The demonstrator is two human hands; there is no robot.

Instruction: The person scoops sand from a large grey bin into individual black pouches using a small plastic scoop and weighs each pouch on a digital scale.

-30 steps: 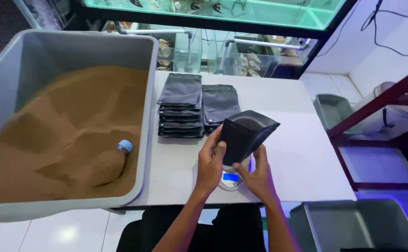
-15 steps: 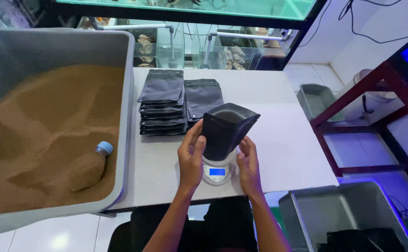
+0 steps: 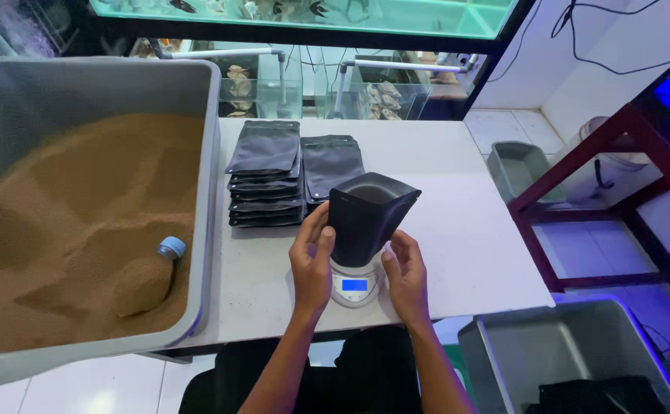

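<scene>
A black stand-up pouch (image 3: pixel 367 215) stands with its mouth open on a small white digital scale (image 3: pixel 354 285) near the table's front edge. My left hand (image 3: pixel 312 264) grips the pouch's left side, thumb against its front. My right hand (image 3: pixel 405 274) touches its lower right side beside the scale. Behind the pouch lie two stacks of flat black pouches (image 3: pixel 266 175), the right stack (image 3: pixel 331 162) lower than the left.
A large grey tub (image 3: pixel 211 192) of brown sand stands at the left, with a blue-capped plastic bottle (image 3: pixel 151 276) half buried in it. A white table (image 3: pixel 473 245) carries everything. A grey bin (image 3: pixel 557 353) sits at lower right, another small bin (image 3: pixel 520 170) and a red frame (image 3: pixel 580 153) to the right. Aquariums line the back.
The pouch came down from a tilted hold onto the scale and now stands upright. Both hands stayed on its sides. The camera view shifted slightly.
</scene>
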